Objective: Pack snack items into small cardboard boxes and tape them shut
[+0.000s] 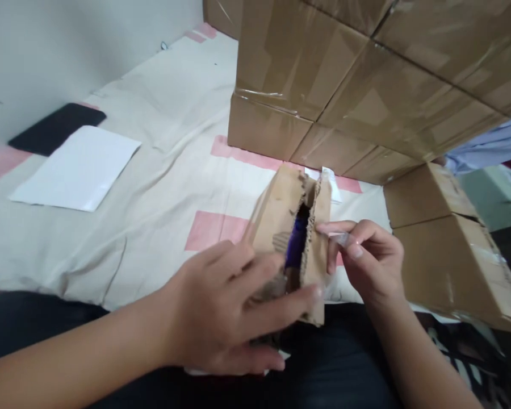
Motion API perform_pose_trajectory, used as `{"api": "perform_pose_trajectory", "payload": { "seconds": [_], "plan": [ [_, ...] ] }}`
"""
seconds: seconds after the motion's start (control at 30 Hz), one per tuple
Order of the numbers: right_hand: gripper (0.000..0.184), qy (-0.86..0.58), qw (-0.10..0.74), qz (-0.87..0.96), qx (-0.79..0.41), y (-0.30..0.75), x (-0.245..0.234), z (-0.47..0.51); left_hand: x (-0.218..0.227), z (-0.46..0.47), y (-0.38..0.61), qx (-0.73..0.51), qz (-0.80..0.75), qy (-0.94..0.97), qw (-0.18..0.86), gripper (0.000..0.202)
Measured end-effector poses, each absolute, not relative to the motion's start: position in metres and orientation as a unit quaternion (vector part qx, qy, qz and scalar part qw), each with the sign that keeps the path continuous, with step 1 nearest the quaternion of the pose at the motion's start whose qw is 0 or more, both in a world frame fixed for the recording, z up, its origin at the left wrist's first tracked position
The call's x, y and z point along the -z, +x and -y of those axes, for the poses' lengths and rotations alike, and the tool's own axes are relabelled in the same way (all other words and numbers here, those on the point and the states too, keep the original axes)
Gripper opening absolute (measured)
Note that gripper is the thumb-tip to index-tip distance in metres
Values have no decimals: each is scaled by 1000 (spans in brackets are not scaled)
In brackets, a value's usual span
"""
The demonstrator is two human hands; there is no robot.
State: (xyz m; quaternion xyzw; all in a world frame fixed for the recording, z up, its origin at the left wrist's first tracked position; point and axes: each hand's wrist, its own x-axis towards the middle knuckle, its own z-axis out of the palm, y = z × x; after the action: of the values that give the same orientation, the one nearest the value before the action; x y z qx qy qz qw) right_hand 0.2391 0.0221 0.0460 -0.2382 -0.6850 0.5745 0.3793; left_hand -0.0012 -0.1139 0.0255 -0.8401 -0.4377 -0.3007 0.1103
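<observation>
A small brown cardboard package with a torn, jagged opening rests on my lap, and something purple shows inside the slit. My left hand lies over its near end, fingers wrapped across the flaps and gripping them. My right hand is at the package's right edge, fingers pinched on a thin strip of clear tape beside the cardboard.
A stack of taped cardboard boxes rises behind the package, with two smaller boxes at right. A cream and pink sheet covers the floor. A white mailer and a black flat item lie at far left by the wall.
</observation>
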Motion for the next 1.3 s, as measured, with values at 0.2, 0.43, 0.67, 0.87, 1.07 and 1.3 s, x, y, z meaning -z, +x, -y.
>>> {"api": "perform_pose_trajectory", "payload": {
  "seconds": [0.2, 0.43, 0.67, 0.87, 1.07, 1.3],
  "plan": [
    [24, -234, 428, 682, -546, 231, -69, -11, -20, 114, 11, 322, 388, -855, 117, 45],
    [38, -264, 399, 673, -564, 206, -85, 3, -17, 116, 22, 339, 402, -840, 134, 36],
    [51, -290, 275, 701, -591, 181, -87, -4, -12, 118, 22, 324, 405, -845, 128, 36],
    [50, -275, 294, 722, -563, 164, -98, 0, -13, 120, 20, 321, 411, -846, 114, 36],
    [47, -284, 298, 747, -522, 145, -103, 4, -15, 121, 20, 342, 414, -836, 111, 35],
    [47, -291, 265, 756, -523, 139, -97, 2, -24, 118, 7, 387, 390, -829, 107, 37]
  ]
}}
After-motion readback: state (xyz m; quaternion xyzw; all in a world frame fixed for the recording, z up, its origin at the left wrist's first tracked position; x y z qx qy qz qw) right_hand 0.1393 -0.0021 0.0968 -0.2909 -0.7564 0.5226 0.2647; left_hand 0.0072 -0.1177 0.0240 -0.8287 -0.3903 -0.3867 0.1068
